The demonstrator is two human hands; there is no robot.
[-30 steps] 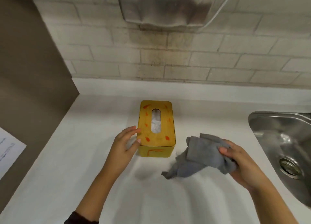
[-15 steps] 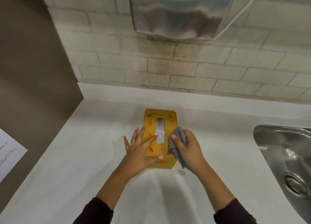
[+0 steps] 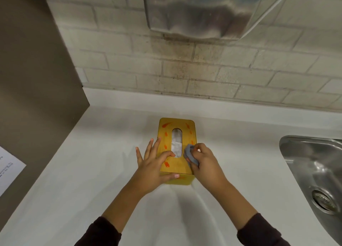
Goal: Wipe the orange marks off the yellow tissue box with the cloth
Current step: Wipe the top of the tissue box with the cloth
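Yellow rectangular tissue box [image 3: 177, 123] stands on the white counter [image 3: 103, 162], its long side running away from the person, with white tissue [image 3: 176, 145] showing in the oval slot on top. Orange marks [image 3: 167, 164] streak the lid on both sides of the slot, and one more runs along the near face. The left hand [image 3: 152, 165] lies flat on the box's near-left corner, its grip wide, fingers straight and spread over the lid and left edge (the thumb reaches along the near face). The right hand [image 3: 205, 162] is at the box's near-right corner, its grip closed round a grey bunched cloth [image 3: 189, 153] pressed to the lid just right of the slot. Right of the box, well apart, is a stainless steel sink [image 3: 312, 158]. Behind the box rises a pale brick wall [image 3: 185, 75] carrying a shiny metal housing [image 3: 199, 10]. Far left of the box, a white printed sheet [image 3: 8, 170] shows.
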